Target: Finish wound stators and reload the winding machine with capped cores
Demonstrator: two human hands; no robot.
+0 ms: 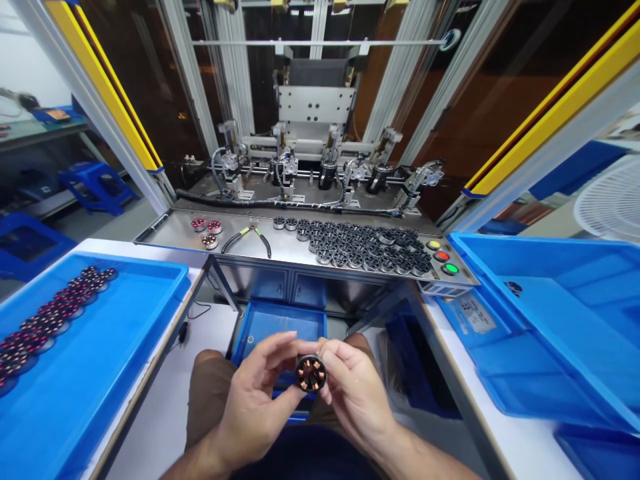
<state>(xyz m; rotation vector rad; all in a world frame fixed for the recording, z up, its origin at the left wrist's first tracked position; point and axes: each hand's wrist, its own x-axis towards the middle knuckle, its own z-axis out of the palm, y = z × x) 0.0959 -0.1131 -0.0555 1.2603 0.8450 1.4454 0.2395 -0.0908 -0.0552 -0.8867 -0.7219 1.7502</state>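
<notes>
A small round motor stator [311, 373], black with copper windings around its inside, is held up between both hands over my lap. My left hand [263, 393] grips its left side, the thumb low on the rim. From the right, my right hand [353, 383] pinches the rim with thumb and fingers; part of the outer wall is hidden by them. Ahead on the metal ledge lie pliers [250, 239] with green and black handles, spread apart. Left of them sit three wound stators [210, 241] with red and copper parts. Several dark unwound stators [350, 243] are packed in rows to the right.
A winding machine [315, 160] with several heads stands behind the ledge. Yellow, red and green buttons [451, 269] are at its right end. Blue trays flank me: the left tray [130, 333] holds rows of wound stators, the right bin [560, 320] one dark piece. Another blue tray [285, 313] sits below.
</notes>
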